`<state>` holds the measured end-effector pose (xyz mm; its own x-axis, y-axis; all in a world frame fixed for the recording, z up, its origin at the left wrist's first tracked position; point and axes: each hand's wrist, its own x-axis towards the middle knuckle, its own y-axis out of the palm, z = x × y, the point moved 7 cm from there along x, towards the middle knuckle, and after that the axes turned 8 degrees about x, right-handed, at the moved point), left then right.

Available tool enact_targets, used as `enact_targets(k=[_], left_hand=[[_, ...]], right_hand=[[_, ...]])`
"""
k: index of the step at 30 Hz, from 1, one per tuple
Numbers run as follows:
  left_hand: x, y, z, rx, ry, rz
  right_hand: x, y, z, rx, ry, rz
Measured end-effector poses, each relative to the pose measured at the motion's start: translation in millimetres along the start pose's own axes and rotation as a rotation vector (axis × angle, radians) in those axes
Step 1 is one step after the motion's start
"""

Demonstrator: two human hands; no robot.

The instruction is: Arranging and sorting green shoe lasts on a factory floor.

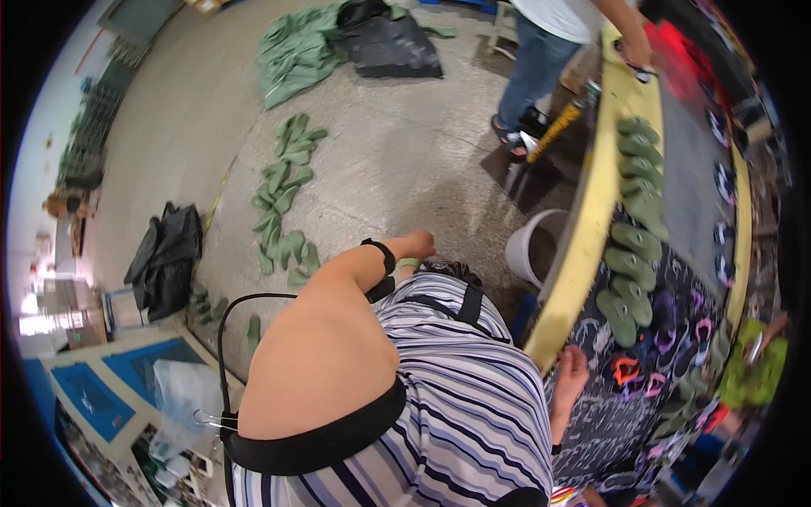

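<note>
Soles [635, 253] line table beside right hand [571, 372].

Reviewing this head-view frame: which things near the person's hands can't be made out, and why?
- Left hand: fingers reach down past the head, so whether it grips the small green piece at the wrist cannot be told.
- Right hand: rests by the yellow table edge; its palm side is hidden.
- White bucket: partly hidden by the table edge; contents not visible.
- Another person: upper body cut off by the top edge.
</note>
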<state>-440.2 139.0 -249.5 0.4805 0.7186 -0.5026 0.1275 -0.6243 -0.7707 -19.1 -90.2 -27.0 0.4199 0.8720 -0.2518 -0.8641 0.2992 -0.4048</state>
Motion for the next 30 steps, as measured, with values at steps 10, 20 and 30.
enact_targets(k=[10,20,30], left_hand=[[-144.3,-3.9,220.8,-0.306,-0.591,-0.179],[-239.5,48.5,242.3,-1.088,-0.941,-0.018],[-185.2,39.9,265.8,-1.197,-1.01,-0.215]], right_hand=[[96.6,273.3,78.3,-0.445,-0.124,0.751],[204.7,465.4,28.2,-0.846,-0.14,1.155],[288.2,620.5,66.4,-1.09,-0.48,1.432]])
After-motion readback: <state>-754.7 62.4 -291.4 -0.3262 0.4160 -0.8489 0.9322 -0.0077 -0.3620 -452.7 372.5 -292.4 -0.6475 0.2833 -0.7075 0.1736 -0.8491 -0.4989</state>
